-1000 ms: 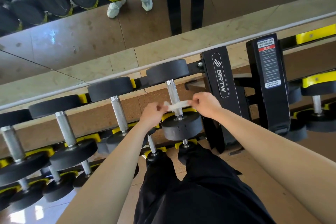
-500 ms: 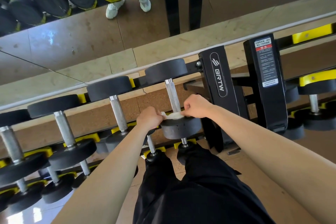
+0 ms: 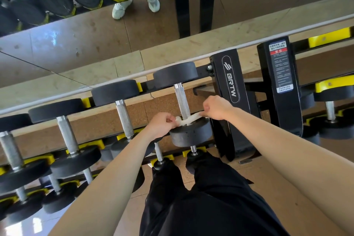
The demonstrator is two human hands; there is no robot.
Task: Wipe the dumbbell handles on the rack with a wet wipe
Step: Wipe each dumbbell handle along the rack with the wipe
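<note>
**Wipe pulled thin at the bottom of the handle**

The left hand (image 3: 161, 123) is pinching one end of the wipe (image 3: 188, 120) and the right hand (image 3: 216, 108) is pinching the other, both with fingers curled tight on it. The wipe is running as a twisted strip around the near end of the handle (image 3: 182, 99), touching the metal just above the near weight (image 3: 191, 134) of the end dumbbell (image 3: 175, 74) on the rack (image 3: 231, 82).

Several things are looking risky from here. The strip is bunching into a narrow cord, so it is probably cleaning only a thin band and missing most of the rough grip above it. Pulling hard across that rough metal is likely fraying or tearing wet paper, and a snap would be sending one hand backwards. The right hand is working close to the black upright, so a slip is risking a knock on the knuckles. A strong sideways tug could also be rocking the dumbbell in its yellow cradle. The next handle (image 3: 124, 119) is waiting unwiped, as far as I can judge.
</note>
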